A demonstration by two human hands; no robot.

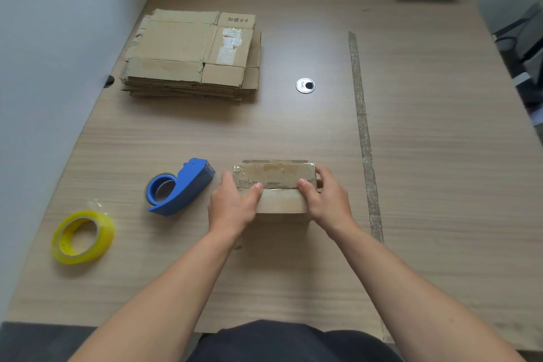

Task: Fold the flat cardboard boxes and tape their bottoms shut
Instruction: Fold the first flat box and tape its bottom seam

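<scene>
Small brown cardboard box (274, 175), folded up, with old clear tape across its upper face. It sits directly between the two hands, on the light wood-grain desk (293, 273).

Left hand (233, 209) grips the box's left end. The thumb (257, 188) lies on the top face and the other fingers wrap down the left side, mostly out of sight. Right hand (327, 200) grips the right end the same way, thumb on top and fingers curled round the far right corner. Both hands are closed on the box; neither is slack. A seam between the flaps crosses the top face from thumb to thumb. Whether the box's underside rests on the desk or is slightly raised: cannot tell.

Just left of the left hand is a blue plastic tape dispenser (183, 188) loaded with a clear roll, lying close to the knuckles but apart from them. Farther left, and nearer the person than the grip, a loose roll of yellow tape (83, 236) stands tilted near the desk's left edge, which meets a white wall.

Ahead of the grip and to the left, well apart, is a stack of flattened brown cardboard boxes (191, 53). Ahead and slightly right is a round silver cable grommet (305, 85).

Right of the right hand, a long worn strip of old tape (363, 132) runs away from the person. Wood surface shows between hand and strip and continues wide beyond it to the right edge. The near desk edge lies below the forearms.
</scene>
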